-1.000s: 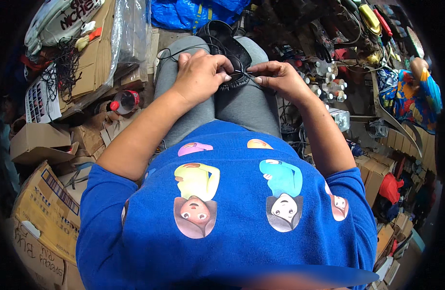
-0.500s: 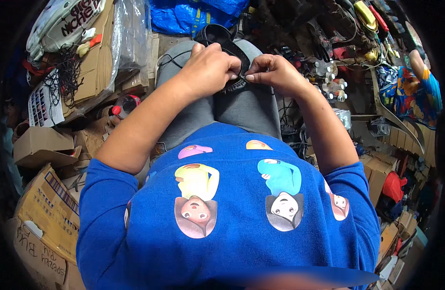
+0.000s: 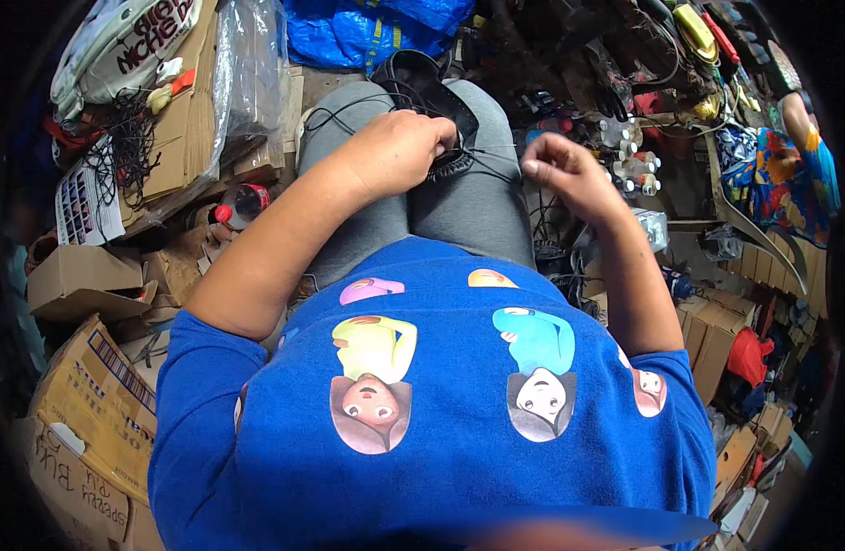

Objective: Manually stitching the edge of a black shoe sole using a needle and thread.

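Observation:
A black shoe or sandal lies between my knees on my grey trousers. Its exact kind is partly hidden by my left hand, whose fingers are closed on its near edge. Dark thread stretches from the shoe toward my right hand. That hand stands apart from the shoe, to its right, thumb and fingers pinched on the thread. A loop of the black thread also lies across my left thigh.
Flattened cardboard, plastic wrap and a bottle with a red cap lie on the left. Blue plastic sheeting is beyond my knees. Small clear bottles stand on the right. Another person's arm shows at the far right.
My right hand has moved away from my left, to the right and slightly nearer me, drawing thread out. My left hand stays at the shoe.

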{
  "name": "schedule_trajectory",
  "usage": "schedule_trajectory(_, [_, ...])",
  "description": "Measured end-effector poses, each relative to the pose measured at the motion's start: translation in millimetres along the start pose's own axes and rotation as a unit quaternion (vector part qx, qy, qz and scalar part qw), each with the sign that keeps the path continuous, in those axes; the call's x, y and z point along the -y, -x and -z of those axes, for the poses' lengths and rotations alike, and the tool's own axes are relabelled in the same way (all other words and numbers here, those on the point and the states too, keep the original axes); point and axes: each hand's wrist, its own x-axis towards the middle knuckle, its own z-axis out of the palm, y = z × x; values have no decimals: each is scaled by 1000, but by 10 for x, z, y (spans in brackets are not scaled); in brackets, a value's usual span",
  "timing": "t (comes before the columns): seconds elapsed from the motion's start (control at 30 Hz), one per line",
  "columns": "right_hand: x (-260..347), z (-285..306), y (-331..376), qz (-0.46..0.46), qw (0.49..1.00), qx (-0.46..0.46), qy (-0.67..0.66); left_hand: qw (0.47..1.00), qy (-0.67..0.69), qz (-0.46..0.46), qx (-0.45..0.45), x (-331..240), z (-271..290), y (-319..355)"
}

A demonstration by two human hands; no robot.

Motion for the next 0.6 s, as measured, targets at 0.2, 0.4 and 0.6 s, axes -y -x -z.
schedule_trajectory(0.2, [156, 138, -459, 126, 925, -68, 353, 988, -119, -94, -6, -2, -11, 18])
schedule_trajectory(0.4, [343, 98, -351, 142, 909, -130, 370, 989, -103, -96, -34, 86, -81, 59])
schedule_trajectory(0.6, [466, -344, -319, 243, 742, 32, 624, 988, -111, -103, -32, 99, -50, 72])
